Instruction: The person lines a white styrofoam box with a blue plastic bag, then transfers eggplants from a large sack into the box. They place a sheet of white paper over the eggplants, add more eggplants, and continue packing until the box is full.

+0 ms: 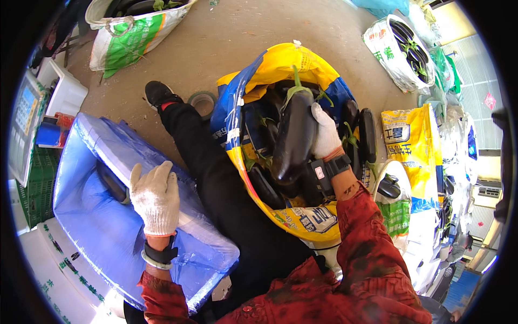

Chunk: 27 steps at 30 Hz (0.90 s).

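In my right hand point(327, 131), gloved in white knit, is a large dark purple eggplant point(294, 137) with its green stem pointing away from me. It is above a yellow and blue woven sack point(315, 222), rolled open and holding more eggplants point(265, 188). My left hand point(156, 198), also gloved, is over the near side of a box lined with blue plastic film point(105, 239). Its fingers are spread with nothing visible in them. One eggplant point(110, 182) lies inside the box beside that hand, its stem end partly hidden by the glove.
A roll of tape point(202, 104) lies on the floor by my shoe point(160, 95). More eggplants fill a white sack point(376, 40) at far right and a green-white sack point(141, 40) at far left. Left stand a green crate point(40, 182) and a white foam box point(66, 89).
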### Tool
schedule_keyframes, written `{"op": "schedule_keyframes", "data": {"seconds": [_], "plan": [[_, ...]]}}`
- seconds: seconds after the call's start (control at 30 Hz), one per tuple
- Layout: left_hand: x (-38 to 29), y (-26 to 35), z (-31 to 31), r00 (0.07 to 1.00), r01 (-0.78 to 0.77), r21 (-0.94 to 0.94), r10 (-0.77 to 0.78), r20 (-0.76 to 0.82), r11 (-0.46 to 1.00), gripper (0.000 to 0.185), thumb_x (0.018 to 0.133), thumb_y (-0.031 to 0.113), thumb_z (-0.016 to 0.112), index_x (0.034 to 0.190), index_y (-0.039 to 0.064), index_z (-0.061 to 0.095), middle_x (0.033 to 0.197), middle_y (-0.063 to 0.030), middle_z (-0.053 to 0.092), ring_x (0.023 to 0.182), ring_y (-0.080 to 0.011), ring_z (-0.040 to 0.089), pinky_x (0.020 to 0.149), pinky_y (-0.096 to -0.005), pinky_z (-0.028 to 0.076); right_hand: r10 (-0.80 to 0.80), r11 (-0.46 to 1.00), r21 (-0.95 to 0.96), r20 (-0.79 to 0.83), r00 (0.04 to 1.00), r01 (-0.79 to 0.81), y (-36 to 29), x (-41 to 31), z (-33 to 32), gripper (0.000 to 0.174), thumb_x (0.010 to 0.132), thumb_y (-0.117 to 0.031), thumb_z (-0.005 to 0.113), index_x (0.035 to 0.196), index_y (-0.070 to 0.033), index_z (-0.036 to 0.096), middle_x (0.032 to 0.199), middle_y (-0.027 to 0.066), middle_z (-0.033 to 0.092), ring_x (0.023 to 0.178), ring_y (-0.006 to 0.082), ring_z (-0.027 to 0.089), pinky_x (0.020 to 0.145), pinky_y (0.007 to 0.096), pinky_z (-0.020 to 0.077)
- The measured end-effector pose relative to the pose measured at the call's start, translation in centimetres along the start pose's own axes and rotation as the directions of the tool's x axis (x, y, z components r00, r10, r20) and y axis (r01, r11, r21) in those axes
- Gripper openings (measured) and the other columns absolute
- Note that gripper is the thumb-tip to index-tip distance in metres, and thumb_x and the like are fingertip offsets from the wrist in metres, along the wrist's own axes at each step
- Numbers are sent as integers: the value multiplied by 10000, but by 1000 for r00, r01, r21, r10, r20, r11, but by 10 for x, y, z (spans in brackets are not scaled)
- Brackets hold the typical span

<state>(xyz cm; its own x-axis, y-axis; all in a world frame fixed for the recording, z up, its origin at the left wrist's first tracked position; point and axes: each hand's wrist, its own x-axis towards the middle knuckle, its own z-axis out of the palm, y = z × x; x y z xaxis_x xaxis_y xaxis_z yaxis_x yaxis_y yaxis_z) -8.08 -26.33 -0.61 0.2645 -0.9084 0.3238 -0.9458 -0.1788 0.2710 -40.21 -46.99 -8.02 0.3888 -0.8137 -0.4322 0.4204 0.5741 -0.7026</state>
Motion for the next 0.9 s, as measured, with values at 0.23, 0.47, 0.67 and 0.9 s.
{"op": "schedule_keyframes", "data": {"seconds": [0.23,0.47,0.67,0.9], "plan": [[5,0,-9,998,6,-44,-3,64,999,196,824,177,687,962,44,724,838,-137,724,789,-301,679,1018,-468,419,18,998,54,-74,997,-14,-10,-28,71,628,963,-607,478,1264,-63,570,1058,142,664,897,302,655,806,429,567],[-19,4,-66,932,341,-928,-77,355,-150,858,890,380,703,1531,5,275,1420,-179,500,1224,-276,557,1061,-354,411,123,991,-7,474,872,-136,-29,-69,147,484,1021,-415,505,1293,-19,561,1199,99,642,1068,197,629,950,315,499],[-82,-26,-96,769,274,-890,-472,430,-364,672,842,318,683,1376,-20,452,1289,-185,585,1110,-343,622,986,-464,498,-77,-121,-990,-68,995,-77,36,-28,81,647,839,-457,626,1300,-8,563,1271,262,592,1212,414,550,1033,423,433],[-152,-73,-5,458,648,-682,-542,705,-339,478,912,279,634,1284,-14,567,1169,-194,638,1094,-323,618,972,-379,502,2,-516,-853,-91,996,-77,127,-19,1,624,759,-478,755,1218,-87,598,1151,176,616,1033,346,653,868,422,543]]}}
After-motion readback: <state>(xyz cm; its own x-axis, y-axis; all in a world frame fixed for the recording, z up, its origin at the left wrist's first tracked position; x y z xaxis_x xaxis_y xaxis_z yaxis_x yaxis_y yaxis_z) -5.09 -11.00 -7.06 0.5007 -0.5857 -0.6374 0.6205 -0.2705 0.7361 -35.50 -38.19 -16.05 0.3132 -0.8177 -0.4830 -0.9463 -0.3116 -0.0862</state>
